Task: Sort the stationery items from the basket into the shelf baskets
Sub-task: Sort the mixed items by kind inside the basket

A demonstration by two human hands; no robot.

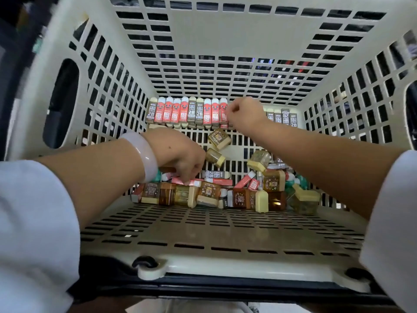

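Observation:
Both my arms reach into a cream slotted basket (203, 231). A neat row of upright red and grey "2B" eraser packs (189, 110) lines its far wall. My right hand (244, 112) is at that row's right end, fingers pinched on a pack there that I can barely see. My left hand (180, 154), with a pale bangle on the wrist, presses fingertips down onto a flat red eraser pack (217, 182) in a loose pile. The pile (228, 195) holds several amber and cream boxed items and more eraser packs.
The basket's high slotted walls surround both hands, with an oval handle hole (61, 102) on the left wall. A few amber boxes (218, 138) lie loose between row and pile. Dark shelf items show through the far slots. A black rim (225, 288) runs under the near edge.

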